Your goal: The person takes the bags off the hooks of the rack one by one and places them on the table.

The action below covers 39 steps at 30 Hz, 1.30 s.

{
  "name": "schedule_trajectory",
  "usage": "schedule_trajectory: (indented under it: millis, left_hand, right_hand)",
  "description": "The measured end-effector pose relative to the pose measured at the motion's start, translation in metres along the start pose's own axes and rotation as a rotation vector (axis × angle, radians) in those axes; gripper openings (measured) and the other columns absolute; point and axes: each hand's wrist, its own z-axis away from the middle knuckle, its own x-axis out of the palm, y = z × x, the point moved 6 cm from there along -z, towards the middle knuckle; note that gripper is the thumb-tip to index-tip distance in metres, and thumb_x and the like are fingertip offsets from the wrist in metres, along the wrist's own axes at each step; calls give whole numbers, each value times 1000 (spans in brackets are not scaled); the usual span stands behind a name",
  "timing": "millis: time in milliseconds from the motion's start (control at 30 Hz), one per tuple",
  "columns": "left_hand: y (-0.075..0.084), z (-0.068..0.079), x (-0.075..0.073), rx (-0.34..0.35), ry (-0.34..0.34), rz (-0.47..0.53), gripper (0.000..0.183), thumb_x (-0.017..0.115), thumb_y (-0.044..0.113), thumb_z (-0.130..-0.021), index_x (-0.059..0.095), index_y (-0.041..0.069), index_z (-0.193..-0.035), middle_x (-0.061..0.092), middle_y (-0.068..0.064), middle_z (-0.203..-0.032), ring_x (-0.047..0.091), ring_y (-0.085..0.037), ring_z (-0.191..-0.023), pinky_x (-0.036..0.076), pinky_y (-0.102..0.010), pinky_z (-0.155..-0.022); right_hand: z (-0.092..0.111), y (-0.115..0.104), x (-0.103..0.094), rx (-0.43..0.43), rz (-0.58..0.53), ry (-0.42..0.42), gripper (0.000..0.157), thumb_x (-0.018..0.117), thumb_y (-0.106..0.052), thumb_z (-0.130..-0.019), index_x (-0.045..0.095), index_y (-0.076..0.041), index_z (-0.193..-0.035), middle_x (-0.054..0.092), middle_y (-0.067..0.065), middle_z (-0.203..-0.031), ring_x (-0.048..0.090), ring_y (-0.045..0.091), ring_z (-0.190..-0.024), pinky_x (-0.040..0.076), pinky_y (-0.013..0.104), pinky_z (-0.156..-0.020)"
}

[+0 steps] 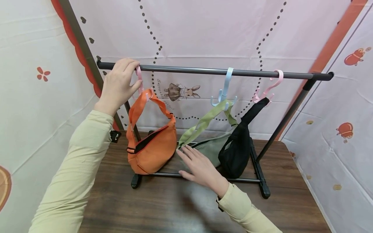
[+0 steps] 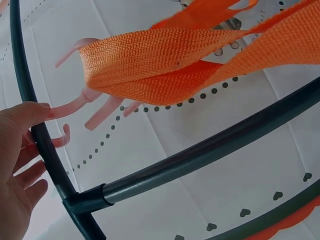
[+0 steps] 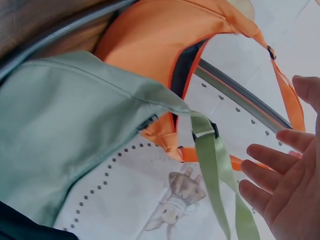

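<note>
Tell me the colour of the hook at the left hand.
Pink; the hook shows best in the left wrist view.

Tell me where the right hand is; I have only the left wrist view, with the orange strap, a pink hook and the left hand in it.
Observer: In the head view, the right hand is at the left end of the green bag.
Operator: Is it gripping anything?
Observer: No, the right wrist view shows it open and empty.
Operator: Understood. What hangs farthest right?
Observer: A black bag, hung by its strap from a second pink hook near the right end of the rail.
</note>
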Motion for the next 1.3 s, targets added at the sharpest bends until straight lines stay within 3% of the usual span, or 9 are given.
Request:
schedule_trajectory:
  millis: [167,433,633,733,967,1133,1300]
  left_hand:
    - [0,1,0,-4,0,4,37,63,4,-81,56,-5,-117,56,-17,-117,48,-31,-115,47,-45,-89]
    - [-2,1,-2,-22,0,3,36,60,1,-82,56,-5,-117,56,-17,-118,47,-31,-116,45,-44,-92]
    - [-3,2,-2,-33,-1,6,34,59,3,-84,55,-5,-117,56,-17,-119,47,-31,-115,46,-45,-91]
    - [-4,2,-2,-42,-3,3,34,58,3,-84,55,-4,-117,56,-17,-119,47,-32,-114,46,-45,-91]
    - [-4,2,-2,-47,-13,1,36,58,1,-83,55,-5,-118,55,-18,-119,47,-33,-114,44,-44,-94]
    - [-3,1,-1,-50,-18,4,34,58,2,-84,55,-5,-117,55,-18,-119,47,-33,-114,43,-43,-96]
    - [-1,1,1,-51,-36,6,34,58,3,-84,55,-5,-117,55,-18,-120,47,-33,-115,43,-43,-96]
  right_hand:
    - [-18,3,-9,-8,32,1,61,55,-39,-89,37,-9,-139,44,13,-137,38,27,-130,36,38,-105]
    - [-47,8,-30,-64,44,122,59,59,-34,-87,42,-7,-136,47,14,-134,42,28,-126,39,38,-101]
    - [-74,11,-46,-79,32,152,57,59,-32,-87,43,-6,-135,48,15,-133,45,29,-123,42,40,-98]
    - [-89,13,-52,-61,37,141,55,57,-33,-88,43,-6,-134,49,13,-132,46,28,-122,44,39,-96]
    - [-118,22,-63,10,10,222,48,58,-24,-86,48,-8,-130,57,9,-119,56,21,-106,53,33,-71]
    - [-137,29,-66,68,16,261,42,60,-13,-83,52,-7,-124,60,6,-110,59,20,-92,53,33,-70]
    - [-148,35,-65,85,35,291,37,60,-13,-82,54,-6,-119,61,6,-106,60,21,-85,53,32,-68]
